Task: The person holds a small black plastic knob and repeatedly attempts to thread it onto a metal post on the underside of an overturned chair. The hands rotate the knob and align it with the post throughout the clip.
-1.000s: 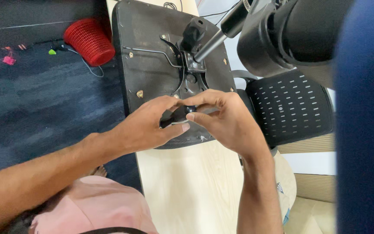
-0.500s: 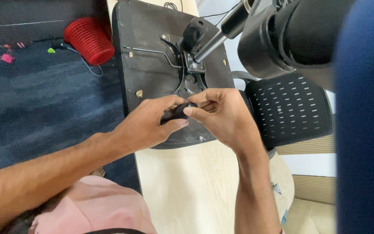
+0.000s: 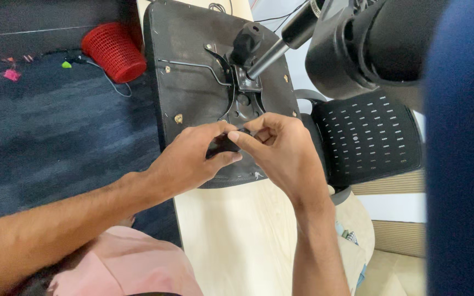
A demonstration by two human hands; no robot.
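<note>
Pale wooden table, upturned chair seat (underside up), 2 hands, left hand, right hand, pinching small black part

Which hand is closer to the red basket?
Left. The left hand is on the basket's side of the seat, nearer the red basket; the right hand is farther away.

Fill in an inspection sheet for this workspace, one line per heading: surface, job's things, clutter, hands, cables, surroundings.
Surface: pale wooden tabletop, bare near the person.
Job's things: upturned black office-chair seat base lying on the tabletop, metal mechanism and gas cylinder up; small black part pinched between both hands.
Clutter: nothing seen on the tabletop.
Hands: left hand and right hand meet on the small black part.
Cables: thin dark cable on the floor by the basket.
Surroundings: red plastic mesh basket, dark blue carpet, black perforated chair back.
</note>
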